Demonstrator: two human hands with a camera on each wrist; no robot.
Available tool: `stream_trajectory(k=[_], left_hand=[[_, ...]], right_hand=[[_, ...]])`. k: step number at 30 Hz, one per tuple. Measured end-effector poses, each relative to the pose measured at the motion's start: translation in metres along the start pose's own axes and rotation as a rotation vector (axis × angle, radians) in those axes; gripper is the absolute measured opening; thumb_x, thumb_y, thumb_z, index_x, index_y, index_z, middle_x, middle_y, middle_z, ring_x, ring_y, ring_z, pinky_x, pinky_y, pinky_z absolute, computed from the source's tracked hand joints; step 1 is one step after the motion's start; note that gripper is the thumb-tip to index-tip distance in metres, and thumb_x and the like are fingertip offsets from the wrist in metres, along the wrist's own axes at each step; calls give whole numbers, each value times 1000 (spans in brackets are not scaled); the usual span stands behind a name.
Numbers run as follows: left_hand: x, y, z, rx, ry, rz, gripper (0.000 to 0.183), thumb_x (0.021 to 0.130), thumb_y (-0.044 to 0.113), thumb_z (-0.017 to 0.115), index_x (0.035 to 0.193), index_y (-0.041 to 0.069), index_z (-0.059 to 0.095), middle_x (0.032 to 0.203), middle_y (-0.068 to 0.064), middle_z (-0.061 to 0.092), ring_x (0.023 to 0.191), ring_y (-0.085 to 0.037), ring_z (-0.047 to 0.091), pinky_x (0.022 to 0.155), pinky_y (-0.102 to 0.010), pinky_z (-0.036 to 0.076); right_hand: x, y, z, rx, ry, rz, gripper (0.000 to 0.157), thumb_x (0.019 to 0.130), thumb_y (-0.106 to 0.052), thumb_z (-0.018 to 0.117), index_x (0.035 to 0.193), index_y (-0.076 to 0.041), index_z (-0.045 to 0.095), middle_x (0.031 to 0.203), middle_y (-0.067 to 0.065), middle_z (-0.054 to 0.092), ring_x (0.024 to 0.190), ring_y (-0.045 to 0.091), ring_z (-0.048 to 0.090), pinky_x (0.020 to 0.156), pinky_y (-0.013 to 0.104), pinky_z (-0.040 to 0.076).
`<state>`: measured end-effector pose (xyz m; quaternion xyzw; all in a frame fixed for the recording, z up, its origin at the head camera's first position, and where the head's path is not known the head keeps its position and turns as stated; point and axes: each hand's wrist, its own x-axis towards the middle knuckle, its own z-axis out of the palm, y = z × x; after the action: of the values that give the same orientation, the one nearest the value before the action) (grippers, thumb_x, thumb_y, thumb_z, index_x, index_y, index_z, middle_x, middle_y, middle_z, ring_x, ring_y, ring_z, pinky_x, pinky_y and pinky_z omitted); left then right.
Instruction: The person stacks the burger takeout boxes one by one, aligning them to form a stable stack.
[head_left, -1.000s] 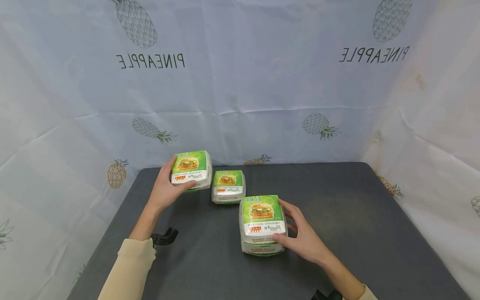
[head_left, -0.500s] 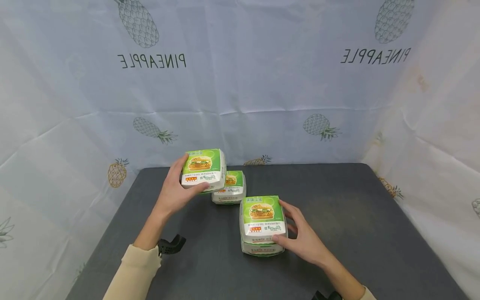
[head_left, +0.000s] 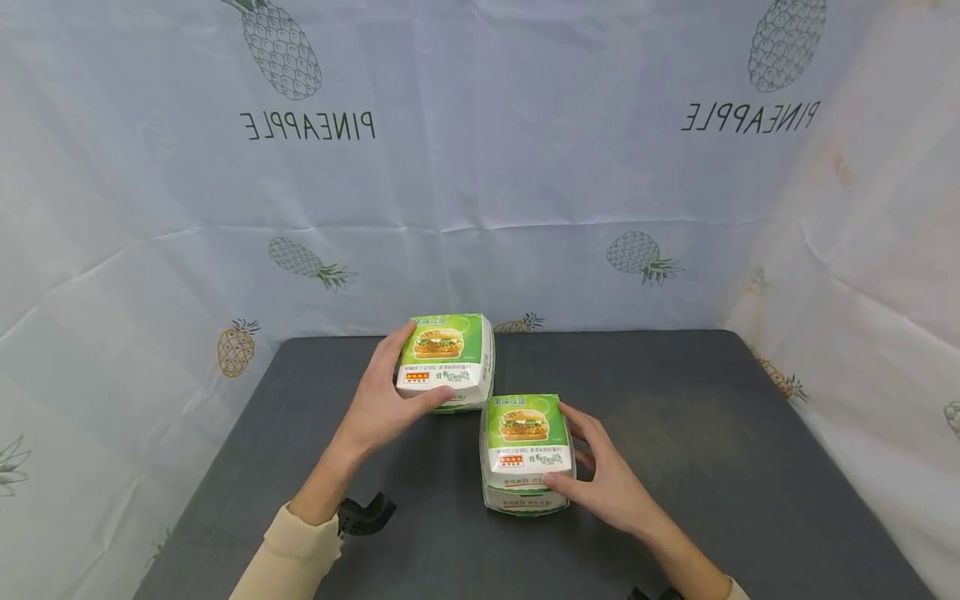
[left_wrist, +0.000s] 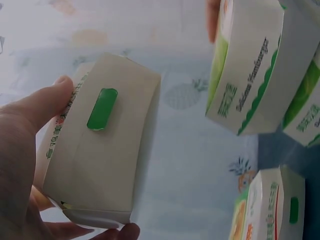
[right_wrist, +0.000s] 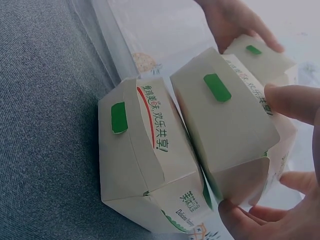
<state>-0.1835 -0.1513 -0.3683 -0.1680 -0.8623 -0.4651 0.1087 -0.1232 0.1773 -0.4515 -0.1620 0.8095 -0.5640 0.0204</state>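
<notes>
My left hand point(head_left: 382, 408) grips a burger box point(head_left: 442, 350) by its left side, thumb on the front, fingers at the back. In the left wrist view this box point(left_wrist: 102, 135) is off the table, apart from another burger box point(left_wrist: 267, 207). The head view hides that one behind the held box. My right hand point(head_left: 607, 475) holds the upper box point(head_left: 525, 429) of a stack of two from its right side. The lower box point(head_left: 525, 500) stands on the table; the right wrist view shows the lower box point(right_wrist: 150, 155) directly under the upper one point(right_wrist: 220, 120).
A dark table point(head_left: 675, 433) carries the boxes. A white curtain point(head_left: 480, 167) with printed pineapples hangs behind it and along both sides. My left wrist wears a black strap point(head_left: 366, 514).
My left hand has carried its box rightward, then slightly lower, until it covers the back box in the head view. My right hand and the stack stay put.
</notes>
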Motion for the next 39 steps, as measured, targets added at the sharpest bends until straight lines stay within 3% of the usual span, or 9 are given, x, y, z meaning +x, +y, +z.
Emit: stream_trajectory(k=[20, 28, 39], left_hand=[[-19, 23, 43, -75, -98, -40, 104, 76, 48, 89, 160, 23, 31, 160, 1, 30, 118, -20, 49, 91, -42, 48], [-23, 26, 58, -13, -100, -42, 105, 74, 54, 88, 159, 25, 34, 162, -1, 30, 136, -24, 40, 100, -51, 44], [-30, 38, 72, 18, -94, -19, 106, 72, 60, 86, 159, 27, 35, 161, 1, 31, 140, -26, 39, 104, -56, 40]], right_hand=[[1, -2, 4, -29, 22, 19, 92, 87, -30, 83, 160, -19, 28, 155, 11, 30, 141, 40, 36, 107, 60, 41], [1, -2, 4, -17, 26, 17, 93, 87, -29, 83, 160, -20, 28, 155, 11, 30, 142, 39, 36, 107, 60, 41], [0, -2, 4, -20, 33, 8, 89, 87, -29, 83, 158, -20, 30, 152, 9, 32, 139, 36, 38, 106, 58, 43]])
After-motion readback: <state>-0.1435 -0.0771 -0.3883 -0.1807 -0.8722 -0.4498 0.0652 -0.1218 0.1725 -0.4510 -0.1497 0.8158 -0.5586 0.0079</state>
